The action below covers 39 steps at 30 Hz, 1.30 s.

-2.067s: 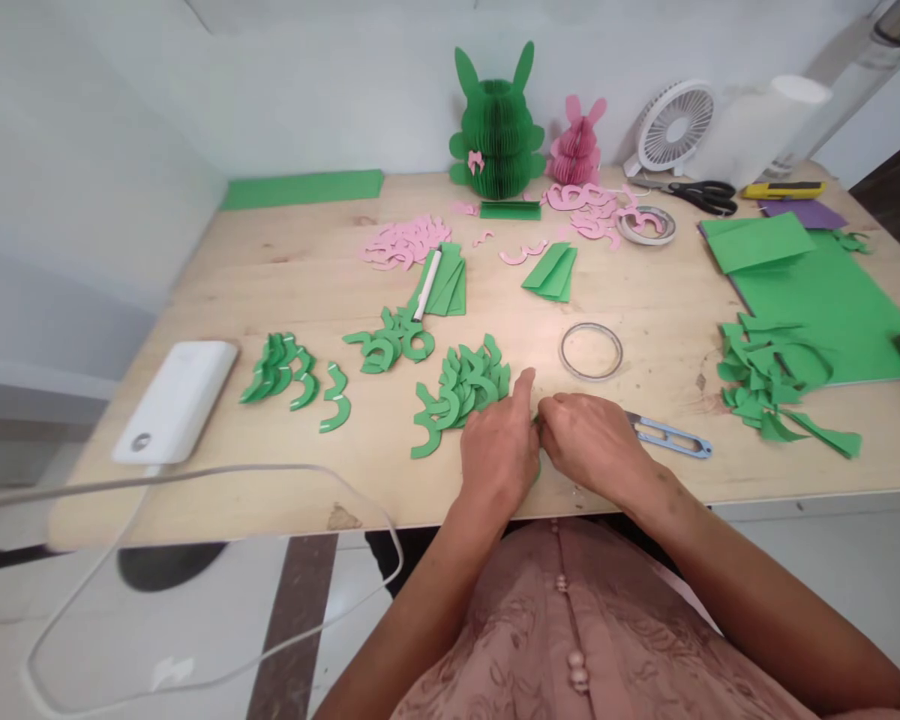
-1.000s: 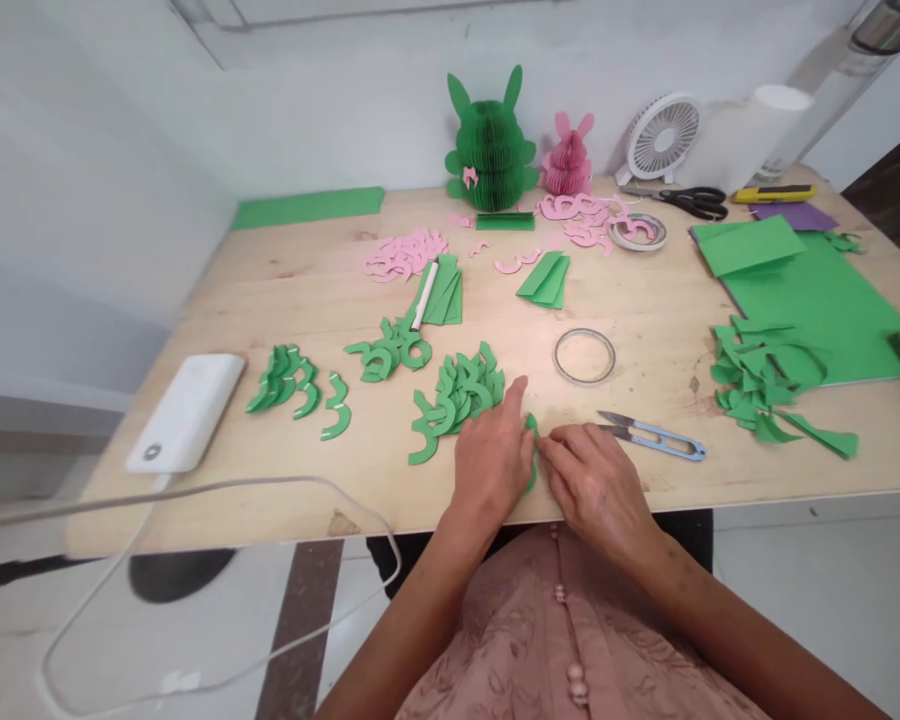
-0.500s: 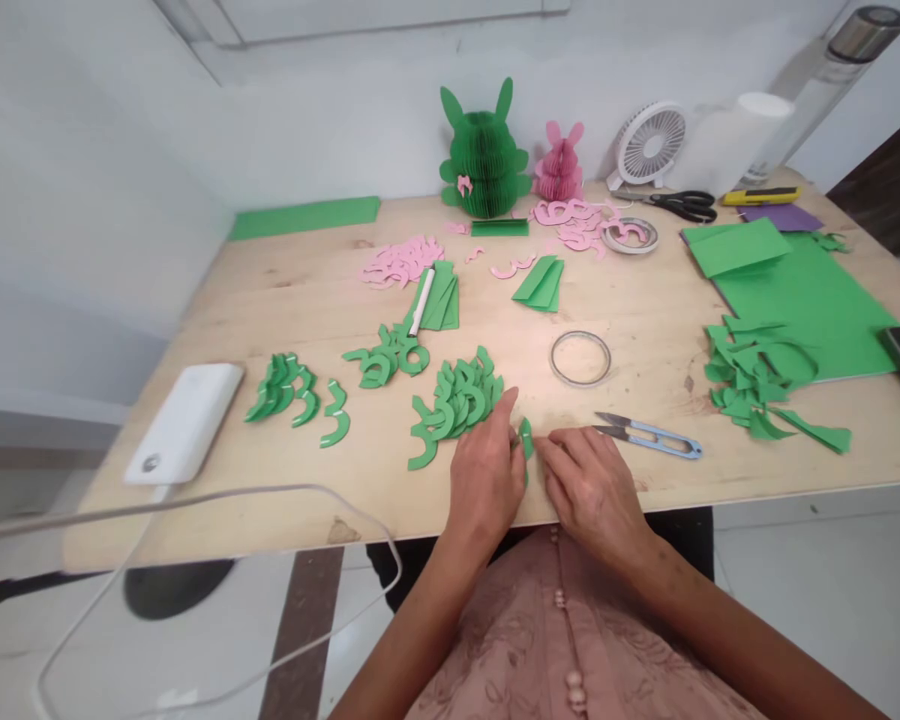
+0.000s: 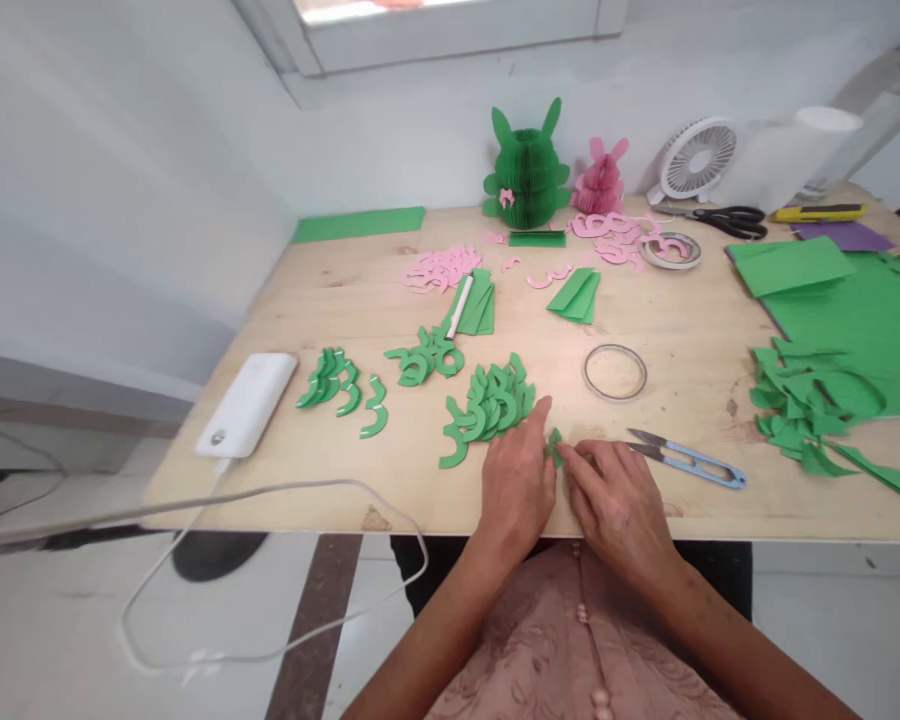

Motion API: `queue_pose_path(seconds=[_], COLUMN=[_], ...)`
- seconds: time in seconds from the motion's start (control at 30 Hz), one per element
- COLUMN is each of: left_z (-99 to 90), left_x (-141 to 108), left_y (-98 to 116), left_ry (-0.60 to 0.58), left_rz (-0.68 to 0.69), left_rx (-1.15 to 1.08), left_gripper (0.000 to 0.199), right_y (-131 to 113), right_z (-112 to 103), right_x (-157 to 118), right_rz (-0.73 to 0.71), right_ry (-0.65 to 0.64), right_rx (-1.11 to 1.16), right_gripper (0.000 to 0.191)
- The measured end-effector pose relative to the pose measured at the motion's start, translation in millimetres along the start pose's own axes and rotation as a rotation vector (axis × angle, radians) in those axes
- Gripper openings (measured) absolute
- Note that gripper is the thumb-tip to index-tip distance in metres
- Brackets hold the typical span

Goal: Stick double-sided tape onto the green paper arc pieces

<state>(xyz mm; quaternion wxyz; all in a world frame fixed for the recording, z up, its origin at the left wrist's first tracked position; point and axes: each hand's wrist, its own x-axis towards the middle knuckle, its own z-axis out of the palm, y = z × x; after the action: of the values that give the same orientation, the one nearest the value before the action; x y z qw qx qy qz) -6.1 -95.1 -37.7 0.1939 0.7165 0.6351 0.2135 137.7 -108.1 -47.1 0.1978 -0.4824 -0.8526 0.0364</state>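
My left hand point(image 4: 516, 482) and my right hand point(image 4: 616, 498) meet near the front edge of the wooden table point(image 4: 330, 290). Between their fingertips they pinch a small green paper cut-out point(image 4: 553, 446), of which only a tip shows. Just beyond my left hand lies a pile of curved green paper pieces point(image 4: 489, 404). Blue thread snips point(image 4: 684, 459) lie on the table right of my right hand. A tape ring point(image 4: 614, 371) rests farther back.
More green cut-outs point(image 4: 339, 386) and a white power bank point(image 4: 247, 402) with a cable lie at left. Pink cut-outs point(image 4: 442, 266), folded green paper point(image 4: 576, 294), green and pink paper rabbits point(image 4: 527, 165), a fan point(image 4: 696, 158), scissors point(image 4: 727, 219) and green sheets with scraps point(image 4: 814, 395) fill the back and right.
The view has swung left, so everything sits further right in the picture. Both hands stay together on the green piece; my right hand has drawn slightly toward the table edge.
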Motion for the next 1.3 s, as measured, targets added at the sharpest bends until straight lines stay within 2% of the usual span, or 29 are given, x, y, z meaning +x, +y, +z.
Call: queue_pose_path(seconds=[0.5, 0.9, 1.3], left_z=[1.9, 11.4, 13.0], left_x=[-7.3, -14.2, -14.2], left_y=[-4.4, -6.3, -6.2], left_ry=[0.054, 0.183, 0.256], left_rz=[0.012, 0.004, 0.0], left_rx=[-0.106, -0.184, -0.189], left_gripper=[0.065, 0.06, 0.054], right_y=[1.3, 2.1, 2.8], right_z=[4.0, 4.2, 1.6], right_x=[-2.5, -4.4, -5.7], right_rz=[-0.008, -0.017, 0.09], right_ry=[0.036, 0.071, 0.104], right_rx=[-0.003, 0.044, 0.169], right_gripper=[0.029, 0.029, 0.028])
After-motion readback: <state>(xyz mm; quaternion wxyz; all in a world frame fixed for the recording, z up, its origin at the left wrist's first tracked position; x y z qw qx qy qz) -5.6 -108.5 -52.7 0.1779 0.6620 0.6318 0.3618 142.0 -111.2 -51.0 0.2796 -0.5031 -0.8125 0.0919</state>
